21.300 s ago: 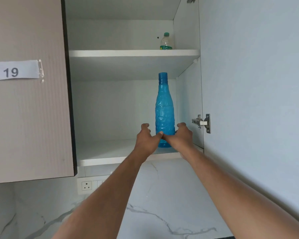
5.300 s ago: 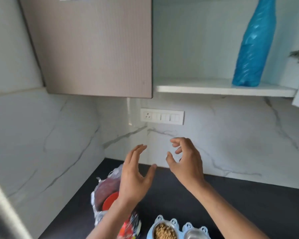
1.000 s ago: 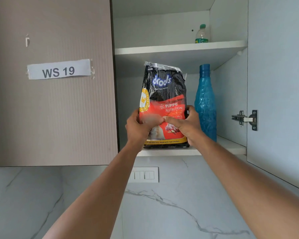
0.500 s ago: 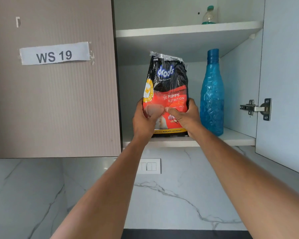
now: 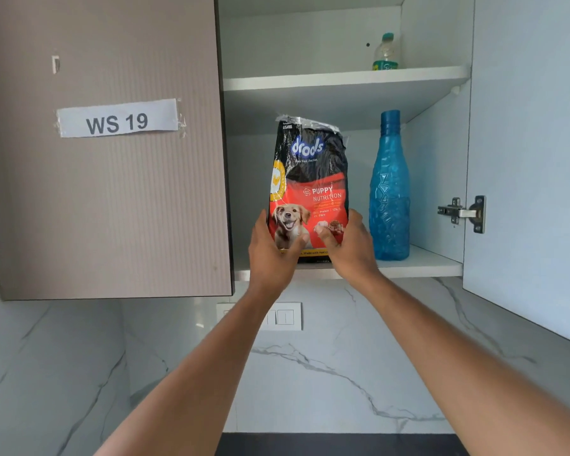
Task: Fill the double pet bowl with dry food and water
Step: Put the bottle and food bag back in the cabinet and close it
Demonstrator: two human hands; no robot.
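Up in the open wall cabinet (image 5: 343,93), both hands clamp the puppy food bag (image 5: 310,179) low down, left hand (image 5: 272,248) and right hand (image 5: 351,248) pressing its sides as it stands on the lower shelf (image 5: 418,263) beside the blue bottle (image 5: 389,192). Soft crinkly foil, likely slippery and bottom-heavy, so low and two-handed looks right. Half a second ago the thumbs met over the puppy picture; now they've parted.

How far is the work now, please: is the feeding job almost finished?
Seemingly near its end. The blue water bottle stands back on the lower shelf. In hand: the left hand and right hand hold the food bag upright at the shelf's front edge. Left: release it and close the open cabinet door. The bowl is out of view.
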